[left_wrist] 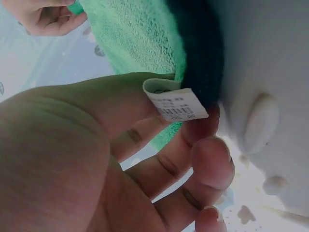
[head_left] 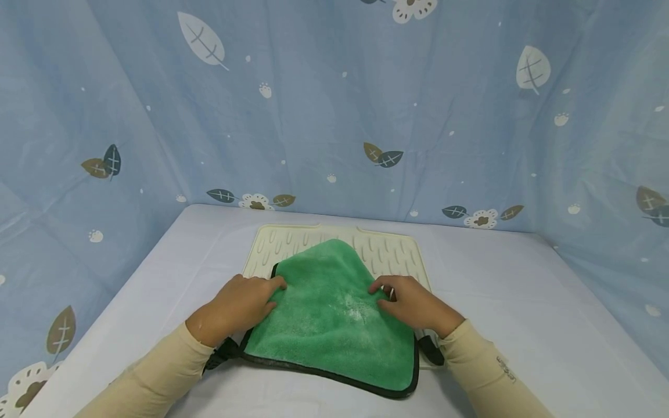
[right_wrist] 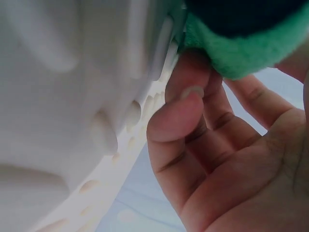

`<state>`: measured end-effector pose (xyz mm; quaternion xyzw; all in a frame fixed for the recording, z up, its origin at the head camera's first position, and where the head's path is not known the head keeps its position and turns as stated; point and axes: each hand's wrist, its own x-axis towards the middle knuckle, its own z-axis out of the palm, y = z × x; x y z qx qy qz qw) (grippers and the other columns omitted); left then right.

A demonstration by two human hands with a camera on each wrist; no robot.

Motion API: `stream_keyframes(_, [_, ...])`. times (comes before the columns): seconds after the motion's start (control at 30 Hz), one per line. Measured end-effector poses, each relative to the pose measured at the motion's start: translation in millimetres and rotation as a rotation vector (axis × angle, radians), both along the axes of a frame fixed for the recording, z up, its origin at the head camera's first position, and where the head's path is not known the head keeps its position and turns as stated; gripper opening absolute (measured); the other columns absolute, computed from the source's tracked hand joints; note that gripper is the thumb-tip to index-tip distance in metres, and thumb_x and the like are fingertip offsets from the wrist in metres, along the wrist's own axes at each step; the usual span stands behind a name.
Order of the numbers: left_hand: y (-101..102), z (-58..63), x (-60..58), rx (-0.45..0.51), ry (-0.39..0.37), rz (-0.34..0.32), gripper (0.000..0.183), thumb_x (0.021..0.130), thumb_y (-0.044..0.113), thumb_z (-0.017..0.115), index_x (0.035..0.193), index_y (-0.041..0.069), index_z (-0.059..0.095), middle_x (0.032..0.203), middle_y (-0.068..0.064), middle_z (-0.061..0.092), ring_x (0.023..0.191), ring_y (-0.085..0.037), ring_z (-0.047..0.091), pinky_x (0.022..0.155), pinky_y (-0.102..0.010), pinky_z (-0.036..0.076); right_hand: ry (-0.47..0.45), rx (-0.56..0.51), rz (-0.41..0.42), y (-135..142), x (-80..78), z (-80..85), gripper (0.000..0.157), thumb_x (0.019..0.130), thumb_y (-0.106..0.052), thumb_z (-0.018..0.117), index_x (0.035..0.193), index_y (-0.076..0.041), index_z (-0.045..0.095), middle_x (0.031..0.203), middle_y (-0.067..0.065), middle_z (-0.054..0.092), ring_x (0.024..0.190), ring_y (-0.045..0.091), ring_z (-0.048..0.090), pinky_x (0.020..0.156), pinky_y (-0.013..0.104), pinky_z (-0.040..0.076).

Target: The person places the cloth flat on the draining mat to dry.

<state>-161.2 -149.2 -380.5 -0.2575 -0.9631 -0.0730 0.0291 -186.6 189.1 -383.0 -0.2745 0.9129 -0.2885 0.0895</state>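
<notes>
Green microfiber cloth lower centre, on cream ribbed mat | left hand pinches left edge | right hand apparently pinches right edge, grip partly hidden

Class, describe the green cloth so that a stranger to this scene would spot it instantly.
On the white table lies a cream ridged mat. Across its near part lies the green cloth, gripped by the left hand and right hand. Alone here, it is fluffy, green and black-edged.

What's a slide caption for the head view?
Both hands, left hand and right hand, grip a green towel on a cream ridged mat.
</notes>
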Motion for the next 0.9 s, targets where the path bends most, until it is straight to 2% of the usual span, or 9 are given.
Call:
stream_keyframes(0.33, [1.5,3.4,2.2,0.036,-0.071,0.025,0.037,0.088,0.004,0.069,0.123,0.013,0.063,0.082,-0.002,0.07,0.055,-0.007,0.047,0.047,-0.025,0.036,-0.023,-0.038,-0.01,1.2,-0.1,2.0,0.019,0.09,0.002,0.058,0.104,-0.008,0.066,0.065,-0.004,0.044,0.052,0.004,0.037,0.051,0.022,0.037])
stream_keyframes(0.43, [1.9,2.8,2.0,0.041,-0.046,0.022,0.035,0.087,0.005,0.07,0.121,0.012,0.065,0.083,-0.002,0.071,0.057,-0.007,0.05,0.048,-0.026,0.038,-0.031,-0.036,-0.017,0.1,0.1,2.0,0.017,0.092,0.0,0.056,0.103,-0.008,0.066,0.064,-0.004,0.046,0.052,0.004,0.039,0.051,0.022,0.038])
stream_keyframes(0.53, [1.7,0.5,1.0,0.027,0.027,0.021,0.031,0.087,0.009,0.073,0.117,0.012,0.066,0.087,-0.004,0.072,0.062,-0.012,0.058,0.05,-0.029,0.042,-0.031,-0.037,-0.032,-0.7,-0.4,1.5,0.016,0.097,-0.005,0.056,0.108,-0.009,0.067,0.075,-0.001,0.058,0.058,0.007,0.049,0.054,0.024,0.045])
stream_keyframes(0.63, [1.6,-2.2,0.0,0.012,0.086,0.022,0.029,0.088,0.014,0.075,0.116,0.013,0.066,0.09,-0.007,0.07,0.065,-0.016,0.063,0.052,-0.032,0.045,-0.02,-0.025,-0.042,-0.9,-1.3,0.0,0.021,0.1,-0.01,0.058,0.12,-0.01,0.065,0.097,0.006,0.067,0.069,0.01,0.058,0.06,0.026,0.051])
stream_keyframes(0.77, [1.4,-4.5,-0.3,0.022,0.081,-0.003,0.034,0.088,0.011,0.075,0.12,0.014,0.064,0.091,-0.01,0.066,0.062,-0.016,0.06,0.051,-0.03,0.044,-0.006,0.03,-0.023,-1.1,-1.5,-1.7,0.037,0.097,-0.01,0.064,0.134,-0.011,0.06,0.12,0.01,0.065,0.081,0.01,0.059,0.07,0.028,0.052])
stream_keyframes(0.9, [1.2,-5.5,-0.1,0.049,0.072,-0.037,0.033,0.09,0.005,0.072,0.121,0.013,0.063,0.092,-0.011,0.066,0.063,-0.015,0.06,0.051,-0.027,0.043,0.01,0.053,0.013,-1.5,-1.1,-2.0,0.04,0.095,-0.006,0.066,0.134,-0.01,0.062,0.127,0.008,0.064,0.085,0.009,0.058,0.075,0.027,0.051])
